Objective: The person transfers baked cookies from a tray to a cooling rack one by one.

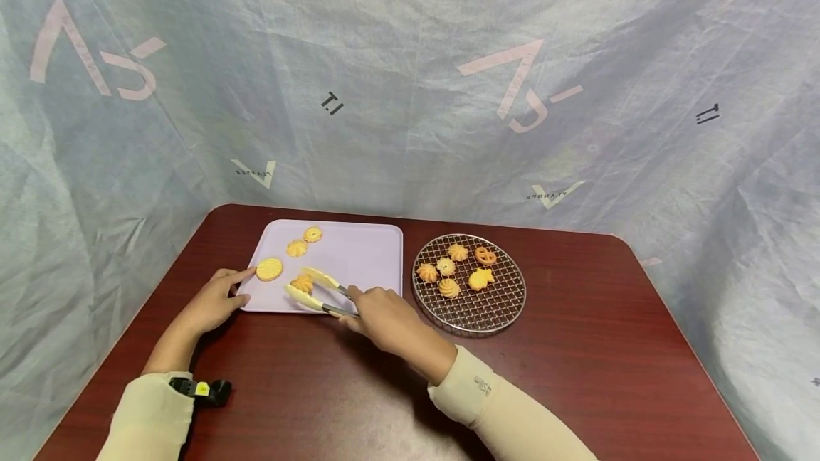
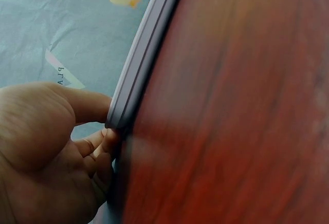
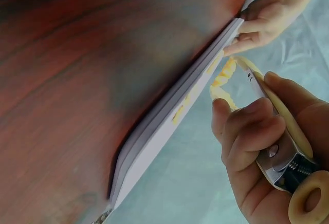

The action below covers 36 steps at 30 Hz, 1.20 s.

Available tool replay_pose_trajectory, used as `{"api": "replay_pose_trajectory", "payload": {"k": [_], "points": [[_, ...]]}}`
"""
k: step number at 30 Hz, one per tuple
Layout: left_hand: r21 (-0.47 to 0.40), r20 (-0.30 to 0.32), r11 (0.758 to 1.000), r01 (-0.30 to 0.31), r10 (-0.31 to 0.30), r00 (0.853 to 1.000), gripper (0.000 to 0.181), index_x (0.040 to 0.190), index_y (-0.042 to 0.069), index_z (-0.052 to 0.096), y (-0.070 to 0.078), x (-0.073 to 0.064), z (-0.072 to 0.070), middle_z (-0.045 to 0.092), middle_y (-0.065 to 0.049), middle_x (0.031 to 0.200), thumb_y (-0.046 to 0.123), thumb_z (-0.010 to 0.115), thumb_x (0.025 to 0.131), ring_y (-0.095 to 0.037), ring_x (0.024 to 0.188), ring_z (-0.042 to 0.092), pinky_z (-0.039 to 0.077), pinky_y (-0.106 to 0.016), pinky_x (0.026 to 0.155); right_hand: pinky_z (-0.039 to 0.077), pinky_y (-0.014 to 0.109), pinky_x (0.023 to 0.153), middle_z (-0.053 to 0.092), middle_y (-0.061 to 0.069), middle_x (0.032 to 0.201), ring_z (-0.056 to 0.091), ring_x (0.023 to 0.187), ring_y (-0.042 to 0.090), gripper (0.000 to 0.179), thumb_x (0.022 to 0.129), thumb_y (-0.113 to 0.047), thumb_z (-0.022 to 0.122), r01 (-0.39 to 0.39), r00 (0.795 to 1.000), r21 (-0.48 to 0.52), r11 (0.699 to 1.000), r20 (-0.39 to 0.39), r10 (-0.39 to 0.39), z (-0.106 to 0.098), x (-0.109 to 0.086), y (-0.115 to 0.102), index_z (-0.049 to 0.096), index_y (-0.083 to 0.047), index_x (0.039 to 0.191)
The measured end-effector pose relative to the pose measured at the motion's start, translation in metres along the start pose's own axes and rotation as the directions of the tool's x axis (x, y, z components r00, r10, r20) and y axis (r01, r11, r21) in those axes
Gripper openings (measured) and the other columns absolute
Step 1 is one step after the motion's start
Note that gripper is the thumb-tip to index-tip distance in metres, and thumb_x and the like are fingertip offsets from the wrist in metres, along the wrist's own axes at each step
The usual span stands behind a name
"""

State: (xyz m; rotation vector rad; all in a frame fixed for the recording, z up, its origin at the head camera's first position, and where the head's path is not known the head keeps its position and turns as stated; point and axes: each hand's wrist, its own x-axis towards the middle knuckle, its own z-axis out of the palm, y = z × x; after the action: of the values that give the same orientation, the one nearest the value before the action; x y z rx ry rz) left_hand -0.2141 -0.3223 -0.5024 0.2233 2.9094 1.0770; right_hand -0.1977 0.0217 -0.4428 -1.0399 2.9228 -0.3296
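We see a swirled cookie (image 1: 302, 284) between the pale yellow tips of the tongs (image 1: 328, 280), raised just over the near part of the purple tray (image 1: 359, 255). Our right hand (image 1: 387, 319) is wrapped round the tongs. Our left hand (image 1: 211, 301), apart from the right, pinches the tray's near left corner between thumb and fingers; we cannot tell whether a fingertip touches the round cookie (image 1: 269, 269) just beside it. Farther back on the tray, we find two small flower-shaped cookies (image 1: 297, 247). Right of the tray, near it, our round wire rack (image 1: 493, 311) bears four patterned cookies (image 1: 449, 288), a pretzel (image 1: 485, 256) and a fish-shaped cookie (image 1: 480, 279). Everything sits on our reddish-brown worktop (image 1: 307, 383), with printed grey cloth (image 1: 397, 55) hanging behind.
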Motion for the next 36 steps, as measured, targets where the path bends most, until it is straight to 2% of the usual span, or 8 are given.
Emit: {"api": "replay_pose_trajectory", "payload": {"k": [5,14,18,25,31,36], "points": [[-0.001,0.01,1.0,0.004,-0.004,1.0,0.056,0.148,-0.013,0.044,-0.001,0.001,0.0,0.046,-0.031,0.12,-0.002,0.063,0.096,-0.035,0.098,0.047,0.042,-0.044,0.081,0.053,0.035,0.058,0.07,0.008,0.087,0.069,0.074,0.025,0.043,0.098,-0.042,0.069,0.006,1.0,0.003,1.0,-0.015,-0.006,-0.002,-0.014,0.009,0.064,-0.01,0.126],[-0.007,0.007,1.0,0.004,-0.004,1.0,0.056,0.148,-0.013,0.044,0.001,0.0,-0.001,0.045,-0.031,0.12,-0.002,0.064,0.097,-0.035,0.098,0.047,0.041,-0.043,0.08,0.058,0.033,0.066,0.074,0.016,0.099,0.073,0.082,0.026,0.058,0.099,-0.038,0.069,0.014,0.999,0.045,0.999,-0.049,-0.011,-0.005,-0.04,0.027,0.059,-0.001,0.142],[-0.007,0.007,1.0,0.002,-0.002,1.0,0.056,0.148,-0.013,0.044,-0.001,0.0,0.0,0.045,-0.03,0.117,-0.003,0.063,0.096,-0.034,0.096,0.046,0.04,-0.039,0.079,0.059,0.033,0.071,0.075,0.014,0.103,0.073,0.087,0.025,0.06,0.099,-0.035,0.07,0.019,0.997,0.075,0.997,-0.076,-0.013,-0.006,-0.052,0.036,0.058,0.003,0.143],[-0.011,0.001,1.0,-0.004,0.004,1.0,0.055,0.147,-0.013,0.044,-0.002,-0.001,0.0,0.045,-0.031,0.118,-0.003,0.063,0.096,-0.034,0.096,0.047,0.04,-0.039,0.078,0.053,0.027,0.058,0.072,0.011,0.089,0.066,0.068,0.017,0.057,0.096,-0.032,0.074,0.011,0.994,0.092,0.996,-0.113,-0.001,-0.007,-0.07,0.048,0.061,0.004,0.138],[-0.015,-0.003,1.0,-0.005,0.005,1.0,0.055,0.147,-0.014,0.044,-0.001,-0.001,0.0,0.045,-0.031,0.119,-0.003,0.063,0.097,-0.033,0.096,0.046,0.04,-0.037,0.077,0.056,0.029,0.061,0.074,0.018,0.1,0.067,0.071,0.018,0.058,0.096,-0.03,0.074,-0.015,0.993,0.112,0.994,-0.115,0.028,-0.009,-0.086,0.056,0.06,0.005,0.14],[-0.02,-0.002,1.0,-0.006,0.006,1.0,0.055,0.147,-0.014,0.044,-0.001,-0.001,0.0,0.045,-0.03,0.118,-0.003,0.063,0.097,-0.033,0.095,0.046,0.04,-0.036,0.076,0.056,0.033,0.063,0.074,0.016,0.098,0.067,0.072,0.018,0.057,0.096,-0.031,0.073,-0.03,0.99,0.098,0.995,-0.134,0.043,-0.012,-0.099,0.06,0.06,0.003,0.139]]}}
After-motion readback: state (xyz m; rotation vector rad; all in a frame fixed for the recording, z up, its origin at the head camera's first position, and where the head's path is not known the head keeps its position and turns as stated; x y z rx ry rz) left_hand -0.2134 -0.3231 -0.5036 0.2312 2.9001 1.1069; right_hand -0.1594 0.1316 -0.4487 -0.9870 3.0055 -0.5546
